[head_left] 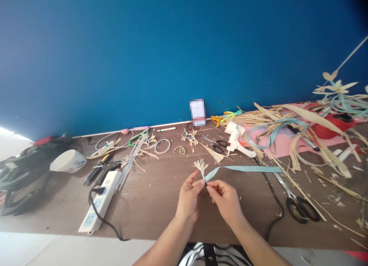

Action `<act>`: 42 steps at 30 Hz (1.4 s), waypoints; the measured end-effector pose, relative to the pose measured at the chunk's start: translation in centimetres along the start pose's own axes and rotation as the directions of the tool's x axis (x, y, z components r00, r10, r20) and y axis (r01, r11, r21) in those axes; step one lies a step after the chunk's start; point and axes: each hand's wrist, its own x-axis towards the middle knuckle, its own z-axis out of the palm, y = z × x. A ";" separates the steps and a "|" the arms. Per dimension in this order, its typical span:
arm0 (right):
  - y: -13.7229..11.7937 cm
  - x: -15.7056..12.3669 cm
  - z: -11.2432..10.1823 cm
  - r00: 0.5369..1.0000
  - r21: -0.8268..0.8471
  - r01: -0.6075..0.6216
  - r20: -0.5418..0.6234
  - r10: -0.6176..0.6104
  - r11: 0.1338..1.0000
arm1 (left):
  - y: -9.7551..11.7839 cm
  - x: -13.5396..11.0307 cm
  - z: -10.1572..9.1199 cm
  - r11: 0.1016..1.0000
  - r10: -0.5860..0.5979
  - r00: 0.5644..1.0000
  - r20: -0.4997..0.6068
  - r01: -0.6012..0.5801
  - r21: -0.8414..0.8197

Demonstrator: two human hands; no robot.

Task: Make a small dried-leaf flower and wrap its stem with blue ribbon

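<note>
Between my fingertips, above the brown table, is a small cream flower (201, 166) of dry, husk-like petals. A light blue ribbon (244, 169) meets its stem, and its loose length runs off to the right. My left hand (189, 195) pinches the flower's stem from the left. Close beside it, my right hand (225, 199) is closed in a pinch where the ribbon meets the stem. The stem itself is mostly hidden by the fingers. Right of my hands lie black-handled scissors (301, 209), and behind them a white glue gun (238, 141).
A white power strip (100, 204) with a black cord lies at left, near a white bowl (68, 161) and a dark bag (25, 174). Dried husk strips (276, 118) pile up at right over pink sheets. A second pair of scissors (219, 146) rests farther back. A blue wall rises behind.
</note>
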 end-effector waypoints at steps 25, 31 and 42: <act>-0.1 0.0 -0.1 0.903 0.633 -0.410 0.384 0.193 0.656 | 1.5 -0.7 0.4 0.992 0.003 0.994 0.111 -0.017 0.127; 0.0 0.1 -0.2 0.946 0.441 -0.289 0.267 0.183 0.850 | 1.5 -0.7 0.4 0.982 0.056 0.996 0.065 -0.067 0.177; -0.1 0.3 -1.6 0.988 0.007 -0.025 0.150 0.024 1.000 | 0.9 0.4 0.2 0.964 0.122 0.991 0.051 -0.131 0.230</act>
